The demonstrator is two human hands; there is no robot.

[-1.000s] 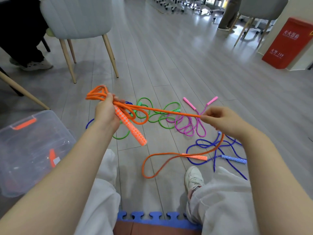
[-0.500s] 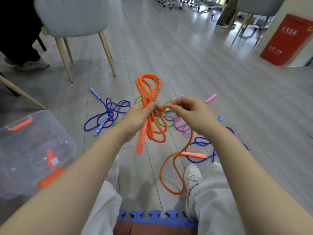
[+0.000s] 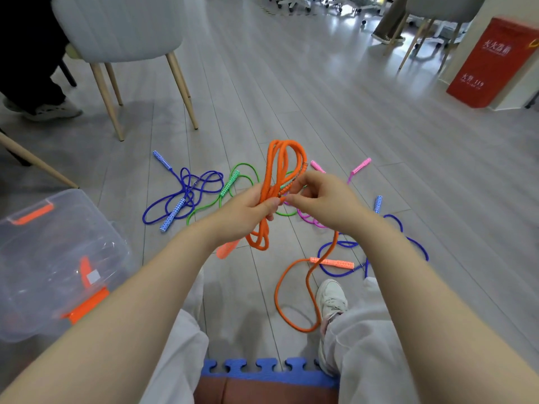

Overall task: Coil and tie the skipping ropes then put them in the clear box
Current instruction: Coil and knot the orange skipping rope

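My left hand (image 3: 248, 211) grips the middle of a coiled orange skipping rope (image 3: 280, 170), whose loops stand up above my fist and hang below it. Right beside it, my right hand (image 3: 323, 196) pinches the same rope's loose strand, which trails down to a slack loop on the floor (image 3: 280, 301) and an orange handle (image 3: 332, 262). A second orange handle (image 3: 226, 249) dangles under my left wrist. The clear box (image 3: 58, 258) with orange latches sits at the left, lid off.
On the floor lie a blue rope (image 3: 186, 193), a green rope (image 3: 233, 182), a pink rope (image 3: 358, 167) and another blue rope (image 3: 408, 237). A grey chair (image 3: 122, 30) stands ahead on the left, a red bin (image 3: 493, 62) at the right. My shoe (image 3: 332, 298) rests near the slack loop.
My right hand came in from the right with the strand and met my left hand. The coil swung from sideways to upright, and the slack loop on the floor shrank.
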